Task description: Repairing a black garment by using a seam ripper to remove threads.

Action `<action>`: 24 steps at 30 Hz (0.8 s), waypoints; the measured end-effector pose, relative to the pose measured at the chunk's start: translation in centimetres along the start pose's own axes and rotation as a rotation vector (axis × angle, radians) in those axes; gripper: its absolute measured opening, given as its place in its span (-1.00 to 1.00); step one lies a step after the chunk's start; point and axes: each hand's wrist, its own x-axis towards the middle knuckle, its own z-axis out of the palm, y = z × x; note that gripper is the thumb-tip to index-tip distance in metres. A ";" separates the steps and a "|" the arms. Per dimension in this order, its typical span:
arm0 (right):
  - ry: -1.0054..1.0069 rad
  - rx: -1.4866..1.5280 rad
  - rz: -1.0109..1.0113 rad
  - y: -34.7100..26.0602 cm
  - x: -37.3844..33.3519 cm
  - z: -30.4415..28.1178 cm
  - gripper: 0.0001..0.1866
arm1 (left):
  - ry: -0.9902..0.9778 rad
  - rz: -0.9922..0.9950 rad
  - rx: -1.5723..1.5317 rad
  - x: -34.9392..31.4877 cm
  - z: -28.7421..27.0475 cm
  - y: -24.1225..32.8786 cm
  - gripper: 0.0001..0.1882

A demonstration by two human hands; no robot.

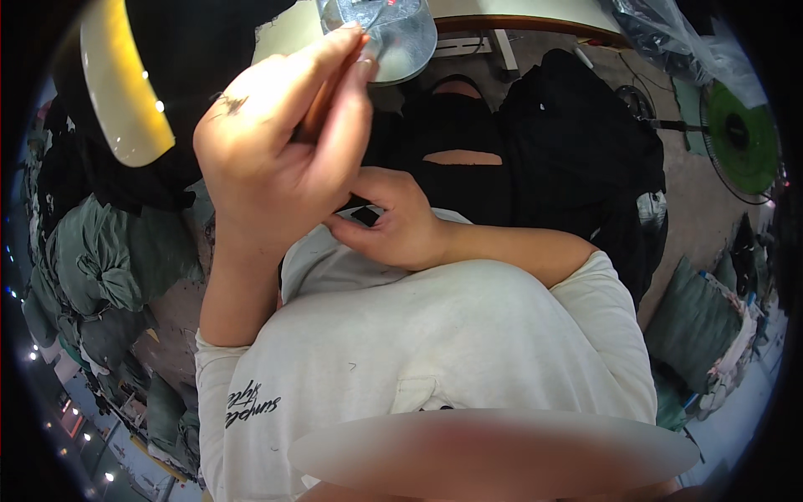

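Observation:
My left hand point(284, 138) is raised in front of me, thumb and fingers pinched together. Its fingertips meet at the near side of a rounded clear plate point(410, 46) at the table's edge. Whatever is between them is too small to make out. Lower down, my right hand point(389, 217) rests against my waist, beside the left wrist. Its thumb and fingers curl toward each other around a dark gap, and their tips are partly hidden behind the left wrist. Under it lies the hem of my white shirt point(326, 263).
A pale tabletop point(535, 15) runs along the top, with clear plastic wrapping point(690, 46) at its right. A glossy yellow-white curved part point(125, 84) juts in at upper left. Green cloth bundles point(117, 251) lie left; a green fan point(736, 134) and a green sack point(694, 322) stand right.

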 end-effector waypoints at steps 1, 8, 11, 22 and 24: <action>0.024 0.053 0.051 -0.1 0.0 -0.1 -0.33 | 0.080 -0.015 -0.100 -0.4 -0.1 -0.4 -0.81; -0.166 0.574 0.253 -2.0 0.3 -4.5 -0.29 | -0.012 -0.601 -0.729 -8.3 -2.3 -3.9 -0.87; -0.192 0.694 0.192 -3.8 0.5 -6.6 -0.17 | -0.075 -0.833 -1.029 -9.6 -2.3 -4.8 -0.87; -0.192 0.739 0.033 -7.3 0.6 -7.2 0.08 | -0.669 -0.446 -0.831 -6.3 -2.2 -3.9 -0.86; -0.150 0.694 -0.008 -7.0 0.8 -8.1 0.11 | -0.634 -0.196 -0.745 -6.7 -2.8 -4.6 -0.86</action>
